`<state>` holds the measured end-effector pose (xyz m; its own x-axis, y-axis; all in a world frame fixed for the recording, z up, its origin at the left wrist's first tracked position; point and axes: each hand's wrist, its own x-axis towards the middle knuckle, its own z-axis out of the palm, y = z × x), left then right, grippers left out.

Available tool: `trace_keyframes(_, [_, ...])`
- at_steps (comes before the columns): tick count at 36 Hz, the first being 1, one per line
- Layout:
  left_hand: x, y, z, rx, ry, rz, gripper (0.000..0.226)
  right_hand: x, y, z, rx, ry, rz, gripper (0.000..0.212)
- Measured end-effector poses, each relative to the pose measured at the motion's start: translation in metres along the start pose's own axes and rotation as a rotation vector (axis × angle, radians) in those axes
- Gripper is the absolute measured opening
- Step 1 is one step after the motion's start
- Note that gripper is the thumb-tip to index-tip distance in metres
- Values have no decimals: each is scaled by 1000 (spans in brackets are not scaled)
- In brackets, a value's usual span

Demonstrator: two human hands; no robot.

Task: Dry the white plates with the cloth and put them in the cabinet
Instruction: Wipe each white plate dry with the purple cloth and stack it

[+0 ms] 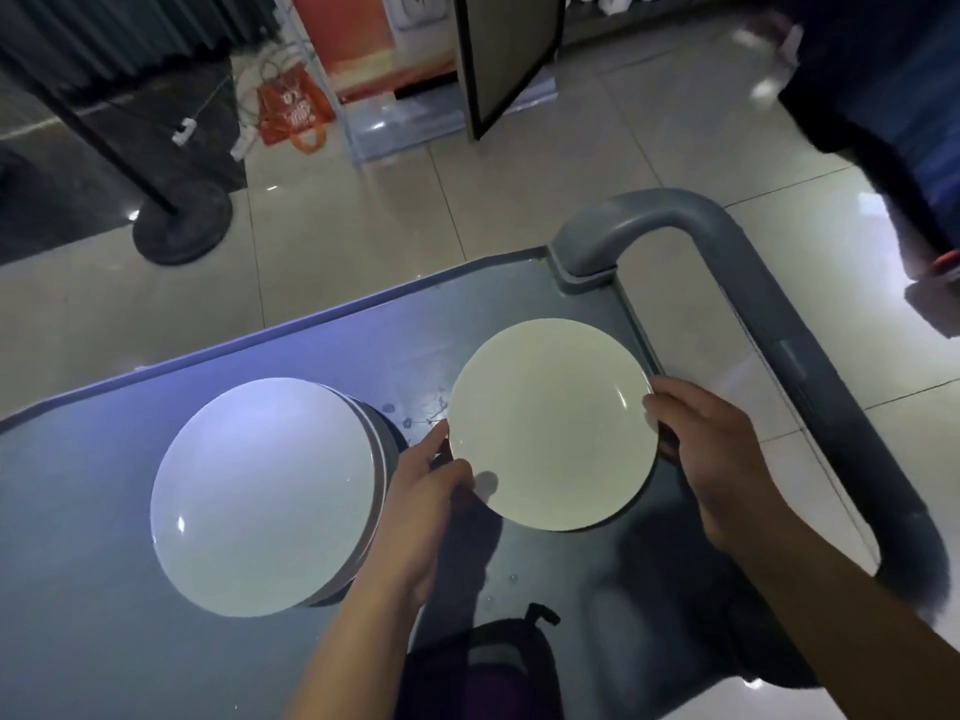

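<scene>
Holding one white plate (pixel 553 426) by its rim, left hand (pixel 421 491) and right hand (pixel 711 449) both pinching it, just above the bench (pixel 93 589) beside the stack (pixel 265 496). Pickup step; next needs the cloth, none visible.

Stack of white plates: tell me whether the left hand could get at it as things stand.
Probably yes. The left hand holds the single plate's near-left rim, right beside the stack of white plates; nothing lies between them, but it would have to let go first.
</scene>
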<state>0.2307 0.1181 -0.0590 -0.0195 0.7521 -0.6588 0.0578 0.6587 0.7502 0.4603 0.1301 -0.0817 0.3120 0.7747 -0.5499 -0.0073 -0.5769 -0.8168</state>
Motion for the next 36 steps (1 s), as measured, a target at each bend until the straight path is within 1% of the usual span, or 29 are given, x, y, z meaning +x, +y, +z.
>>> trace_keyframes(4, [0, -1, -3, -33, -26, -12, 45, -3, 3, 2, 40, 31, -1, 34])
trace_keyframes(6, [-1, 0, -5, -37, -37, -17, 42, -5, 4, 4, 99, 66, 11, 25])
trace_keyframes(7, [-1, 0, -6, -30, -48, -20, 44, -6, 4, 5, 130, 84, 21, 20])
trace_keyframes(8, [0, 0, -8, -20, -63, -27, 45, -6, 6, 5, 153, 99, 28, 21])
trace_keyframes(10, [2, -3, -12, 1, -92, -36, 45, -9, 7, 6, 188, 126, 28, 36])
trace_keyframes(12, [4, -6, -17, 3, -116, -33, 44, -15, 8, 10, 173, 135, 6, 44])
trace_keyframes(13, [4, -7, -20, 3, -132, -28, 42, -20, 8, 12, 151, 137, -1, 43])
trace_keyframes(16, [-2, -8, -27, 25, -168, -7, 34, -38, 5, 19, 57, 105, -17, 28])
trace_keyframes(17, [-6, -7, -32, 46, -173, 8, 36, -44, 4, 21, 21, 96, -20, 27])
trace_keyframes(18, [-12, -7, -37, 63, -168, 30, 44, -50, 2, 23, -19, 94, -22, 31])
trace_keyframes(20, [-26, -6, -53, 90, -159, 94, 70, -67, -5, 31, -112, 84, -56, 43])
trace_keyframes(21, [-35, -5, -64, 122, -152, 144, 75, -76, -9, 36, -166, 80, -84, 45])
trace_keyframes(24, [-59, -3, -104, 233, -90, 352, 63, -101, -17, 57, -316, 44, -166, 45])
trace_keyframes(27, [-80, -8, -152, 251, -22, 459, 55, -123, -21, 84, -388, -39, -227, 42])
trace_keyframes(29, [-90, -15, -182, 270, 8, 467, 55, -132, -20, 105, -418, -91, -225, 42])
trace_keyframes(32, [-91, -30, -216, 284, 133, 470, 56, -140, -18, 136, -378, -171, -176, 44])
trace_keyframes(36, [-70, -54, -242, 385, 316, 434, 70, -138, -18, 176, -321, -217, -91, 46])
